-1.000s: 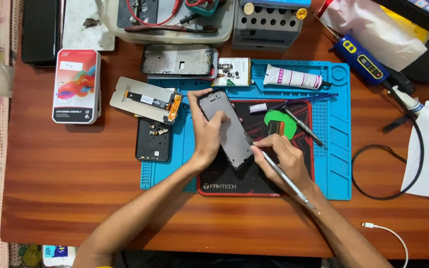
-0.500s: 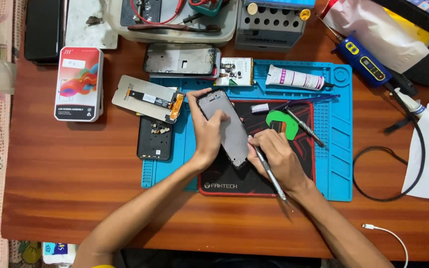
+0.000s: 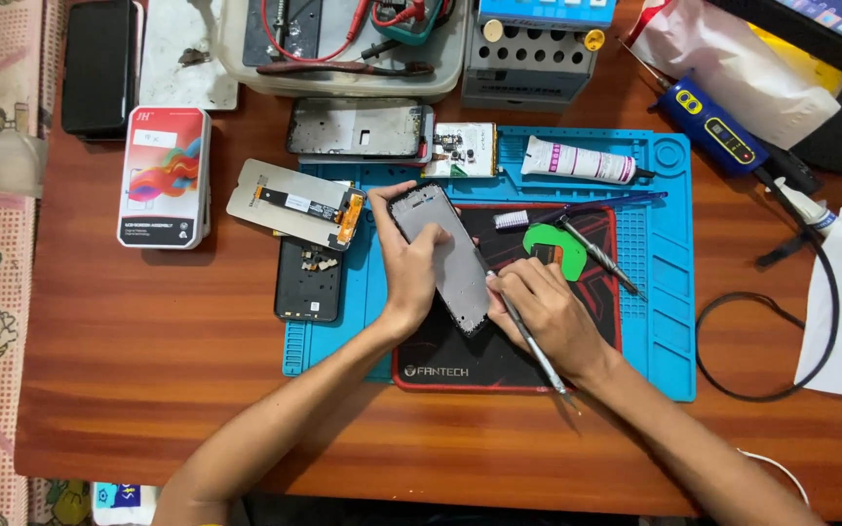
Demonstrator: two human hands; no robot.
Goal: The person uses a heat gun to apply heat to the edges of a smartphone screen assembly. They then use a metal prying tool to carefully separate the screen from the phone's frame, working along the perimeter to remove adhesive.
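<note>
Left hand (image 3: 409,268): grip clamped on the phone frame (image 3: 445,255), pinning it on the black mat (image 3: 460,356).
Right hand (image 3: 548,312): at the frame's 4 o'clock, grip closed round a thin metal tool (image 3: 536,348), tip at the frame's edge.
Frame: tilted, top toward 11 o'clock.
Green pick (image 3: 557,244): at the frame's 3 o'clock.
Table (image 3: 148,341): wooden.

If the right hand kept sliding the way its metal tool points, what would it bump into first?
The right hand aims its thin metal tool up and to the left, with the tip already at the edge of the grey phone frame held by the left hand. It would probably meet that frame first.
</note>
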